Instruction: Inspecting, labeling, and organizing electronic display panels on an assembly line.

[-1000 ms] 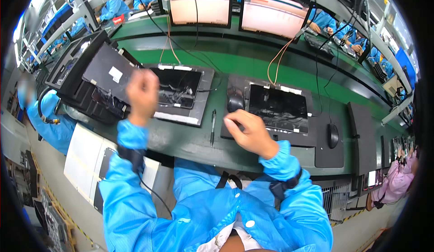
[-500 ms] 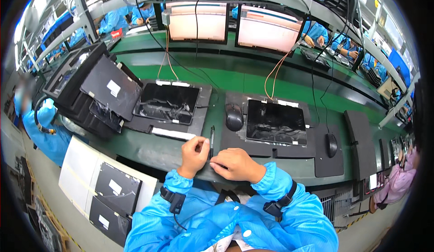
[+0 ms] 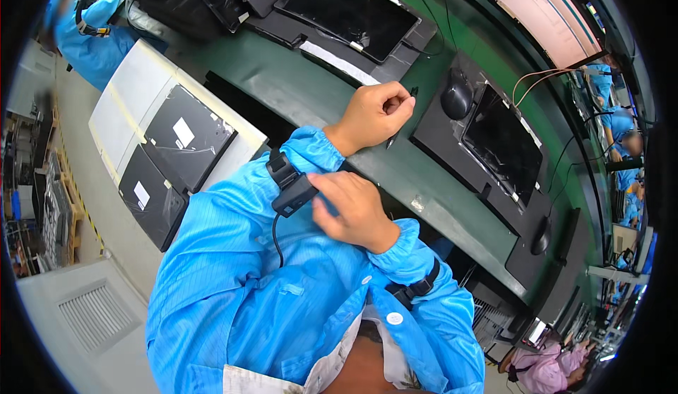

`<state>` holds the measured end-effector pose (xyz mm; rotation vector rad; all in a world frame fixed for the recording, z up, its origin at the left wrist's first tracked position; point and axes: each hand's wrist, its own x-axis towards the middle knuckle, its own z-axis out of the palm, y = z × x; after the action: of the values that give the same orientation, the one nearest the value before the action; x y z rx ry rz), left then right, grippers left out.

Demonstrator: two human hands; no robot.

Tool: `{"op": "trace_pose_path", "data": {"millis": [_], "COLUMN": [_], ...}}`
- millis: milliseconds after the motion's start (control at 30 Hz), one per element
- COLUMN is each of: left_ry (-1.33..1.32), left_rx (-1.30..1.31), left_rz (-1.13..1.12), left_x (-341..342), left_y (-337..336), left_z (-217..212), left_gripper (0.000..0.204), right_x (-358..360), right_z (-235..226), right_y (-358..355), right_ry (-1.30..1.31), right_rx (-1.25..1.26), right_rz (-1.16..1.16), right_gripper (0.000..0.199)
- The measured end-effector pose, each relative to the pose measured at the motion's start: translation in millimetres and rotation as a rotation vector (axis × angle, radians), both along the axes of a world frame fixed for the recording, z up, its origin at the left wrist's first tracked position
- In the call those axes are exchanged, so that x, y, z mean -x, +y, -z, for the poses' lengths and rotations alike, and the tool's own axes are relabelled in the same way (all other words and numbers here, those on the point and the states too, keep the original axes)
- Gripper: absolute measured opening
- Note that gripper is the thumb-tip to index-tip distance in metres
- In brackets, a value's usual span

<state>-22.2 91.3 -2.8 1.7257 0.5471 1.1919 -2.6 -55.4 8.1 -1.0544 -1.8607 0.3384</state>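
Note:
My left hand (image 3: 373, 116) is held over the bench edge with its fingers curled and the thumb against them; nothing shows inside. Behind it a slim black pen (image 3: 391, 141) lies on the bench, partly covered by the hand. On my left wrist a black strap (image 3: 280, 168) carries a small black box (image 3: 294, 195) with a cable. My right hand (image 3: 355, 212) reaches across below the left one, thumb and fingers apart, a fingertip at the box's edge. A second strap (image 3: 415, 288) sits on my right wrist.
Tablets with dark screens (image 3: 351, 14) (image 3: 503, 144) rest on black pads on the green bench (image 3: 438, 203), with black mice (image 3: 458, 96) (image 3: 542, 236) nearby. Left, a pale board (image 3: 116, 122) bears dark flat panels (image 3: 185, 134). A monitor (image 3: 547, 16) stands behind. Co-workers (image 3: 95, 37) are around.
The view has turned and shifted to the left. My right hand has gone from beside the left hand to the box on my left wrist. My left hand stays curled.

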Motion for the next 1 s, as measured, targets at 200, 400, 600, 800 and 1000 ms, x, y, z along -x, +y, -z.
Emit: {"op": "trace_pose_path", "data": {"millis": [200, 400, 600, 800, 1000], "left_ry": [-0.01, 0.108, -0.369, -0.508, -0.337], "left_rx": [-0.095, -0.33, 0.605, 1.234, 0.783], "left_rz": [-0.074, -0.042, 0.132, 0.448, 0.129], "left_x": [-5, 2, 10, 14, 27], "left_y": [-3, -4, 21, 34, 56], "left_z": [0, -20, -36, -44, -49], "left_gripper": [0.013, 0.012, 0.014, 0.019, 0.018], "right_x": [14, 14, -4, -3, -9], "right_z": [-18, -32, -8, -7, -31], "right_y": [9, 15, 16, 23, 21], "right_ry": [-0.326, -0.337, -0.34, -0.355, -0.382], "right_rx": [-0.098, -0.128, -0.322, -0.311, -0.253], "right_rz": [-0.113, -0.148, -0.138, -0.213, -0.177], "right_gripper": [0.053, 0.037, 0.049, 0.049, 0.058]}}
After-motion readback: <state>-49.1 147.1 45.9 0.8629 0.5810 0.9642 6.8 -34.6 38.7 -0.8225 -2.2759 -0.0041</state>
